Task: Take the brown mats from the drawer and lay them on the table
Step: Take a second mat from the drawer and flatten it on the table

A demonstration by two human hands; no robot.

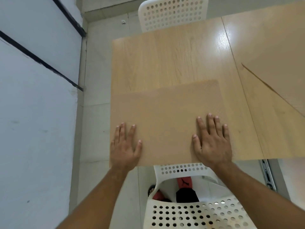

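Mat under the hands: a brown mat [165,116] lies flat on the near left part of the wooden table [165,60].
Left hand: the left hand [125,146] rests palm down on the mat's near left corner, fingers straight and slightly spread, gripping nothing.
Right hand: the right hand [212,142] lies flat on the mat's near right part, fingers straight and fanned, holding nothing. Its little finger is just inside the mat's right edge.
Between the hands: a bare stretch of mat, with both sets of fingertips pointing toward the far side.
Mat edges: the left edge runs along the table's left edge and the near edge along the table's near edge. The far right corner is rounded.
Second mat: a second brown mat [280,71] lies at an angle on the right, well apart from the hands, and runs out of view.
Table seam: a straight seam [239,80] crosses the tabletop between the two mats.
Open room: bare wood lies beyond the first mat's far edge, up to the far chair [173,14].
Near side: a white perforated chair [198,212] sits tucked under the table's near edge, below the forearms.
Left side: a strip of tiled floor [95,63], then a pale wall [33,113].
Lower right: a metal drawer rail [268,174] below the table edge.
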